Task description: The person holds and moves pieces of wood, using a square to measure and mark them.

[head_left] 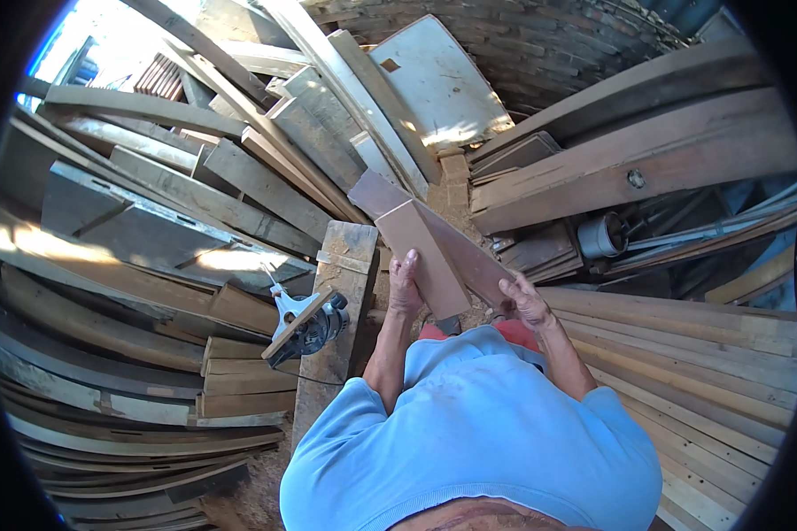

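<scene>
In front of my body I hold two flat reddish-brown boards. My left hand [405, 283] grips the left edge of the shorter, lighter board [425, 259], its thumb lying on the face. Behind that one, the longer, darker board [480, 265] slants from upper left to lower right, partly covered by the short board. My right hand [527, 303] is closed around its lower right end. The two boards overlap and cross at a slight angle; whether they touch along their faces I cannot tell.
Left of me a power tool [308, 326] with a pale metal base and dark body sits by a dusty wooden bench [328, 363]. Stacked planks [142, 301] fill the left side. Long beams [638, 168] and boards [691, 354] lie right. A white panel [443, 80] leans at the back.
</scene>
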### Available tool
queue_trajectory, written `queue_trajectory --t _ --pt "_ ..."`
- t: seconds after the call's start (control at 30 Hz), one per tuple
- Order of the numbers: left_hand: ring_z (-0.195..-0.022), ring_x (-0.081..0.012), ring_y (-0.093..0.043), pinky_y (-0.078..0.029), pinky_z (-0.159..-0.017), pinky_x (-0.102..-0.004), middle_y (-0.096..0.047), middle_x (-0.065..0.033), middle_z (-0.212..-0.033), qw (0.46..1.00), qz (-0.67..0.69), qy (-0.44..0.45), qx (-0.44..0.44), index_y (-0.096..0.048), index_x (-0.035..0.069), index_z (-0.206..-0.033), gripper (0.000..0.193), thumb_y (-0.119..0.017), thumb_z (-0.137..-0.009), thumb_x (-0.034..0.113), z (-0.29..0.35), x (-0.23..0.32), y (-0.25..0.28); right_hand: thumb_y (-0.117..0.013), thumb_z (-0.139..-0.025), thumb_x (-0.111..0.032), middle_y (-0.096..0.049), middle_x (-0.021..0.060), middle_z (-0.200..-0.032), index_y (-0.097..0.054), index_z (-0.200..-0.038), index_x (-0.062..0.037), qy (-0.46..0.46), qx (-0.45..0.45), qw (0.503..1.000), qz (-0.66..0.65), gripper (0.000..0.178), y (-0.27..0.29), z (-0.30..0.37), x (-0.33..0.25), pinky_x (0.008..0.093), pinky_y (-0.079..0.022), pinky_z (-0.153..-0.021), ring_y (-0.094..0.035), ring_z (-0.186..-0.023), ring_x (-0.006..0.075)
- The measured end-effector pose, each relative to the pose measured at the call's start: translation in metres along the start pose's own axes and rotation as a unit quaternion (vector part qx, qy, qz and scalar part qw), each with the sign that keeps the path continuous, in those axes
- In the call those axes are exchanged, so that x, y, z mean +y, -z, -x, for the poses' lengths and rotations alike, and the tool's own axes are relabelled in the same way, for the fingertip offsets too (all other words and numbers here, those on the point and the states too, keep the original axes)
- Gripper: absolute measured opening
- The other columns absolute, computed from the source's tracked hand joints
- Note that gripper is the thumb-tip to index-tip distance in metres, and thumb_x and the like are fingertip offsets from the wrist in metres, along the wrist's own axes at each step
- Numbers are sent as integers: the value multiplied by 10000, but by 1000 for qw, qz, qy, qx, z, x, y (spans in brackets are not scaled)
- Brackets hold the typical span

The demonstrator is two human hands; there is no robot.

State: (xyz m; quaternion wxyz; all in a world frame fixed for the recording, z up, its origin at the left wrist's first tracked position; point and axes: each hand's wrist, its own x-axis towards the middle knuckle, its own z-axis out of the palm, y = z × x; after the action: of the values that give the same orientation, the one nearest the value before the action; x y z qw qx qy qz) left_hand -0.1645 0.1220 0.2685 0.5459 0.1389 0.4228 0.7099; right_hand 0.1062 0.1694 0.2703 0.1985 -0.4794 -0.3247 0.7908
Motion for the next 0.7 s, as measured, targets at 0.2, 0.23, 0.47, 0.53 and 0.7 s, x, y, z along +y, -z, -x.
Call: queue_trajectory --t 0.2,0.23,0.47,0.53,0.7 --pt "-978 -141 -633 -530 -854 -332 -661 -65 -1095 996 -81 -26 -10 -561 45 -1238 392 -695 -929 245 21 26 12 -705 -846 -523 -505 246 -1323 -496 -1359 1 375 103 809 441 763 -60 8 -43 446 -373 -1061 -478 -1237 346" --pt "-991 -142 -629 -525 -865 -331 -659 -69 -1105 995 -99 -27 -18 -556 41 -1246 399 -693 -931 244 24 29 9 -710 -841 -512 -498 249 -1338 -523 -1340 -3 378 50 798 467 737 -74 7 -48 448 -360 -1078 -459 -1272 353" --pt "-1126 -156 -570 -483 -939 -325 -602 -104 -1239 979 -174 -63 -87 -499 26 -1327 479 -670 -947 262 50 43 4 -809 -773 -364 -437 227 -1470 -582 -1317 -34 318 -118 829 444 676 -120 -16 -39 462 -253 -1156 -278 -1454 342" --pt "-1154 -165 -556 -485 -936 -328 -574 -118 -1292 969 -201 -78 -124 -435 29 -1414 563 -644 -962 292 54 46 15 -813 -774 -304 -494 185 -1411 -598 -1298 -41 300 -185 866 355 624 -121 -6 -44 438 -303 -1137 -393 -1375 310" --pt "-1189 -222 -545 -470 -981 -387 -498 -150 -1405 985 -7 -63 -160 -195 66 -1561 806 -559 -972 479 78 97 -15 -772 -807 -265 -598 115 -1264 -580 -1287 4 149 -299 942 26 583 -113 18 -49 379 -448 -1037 -598 -1162 243"
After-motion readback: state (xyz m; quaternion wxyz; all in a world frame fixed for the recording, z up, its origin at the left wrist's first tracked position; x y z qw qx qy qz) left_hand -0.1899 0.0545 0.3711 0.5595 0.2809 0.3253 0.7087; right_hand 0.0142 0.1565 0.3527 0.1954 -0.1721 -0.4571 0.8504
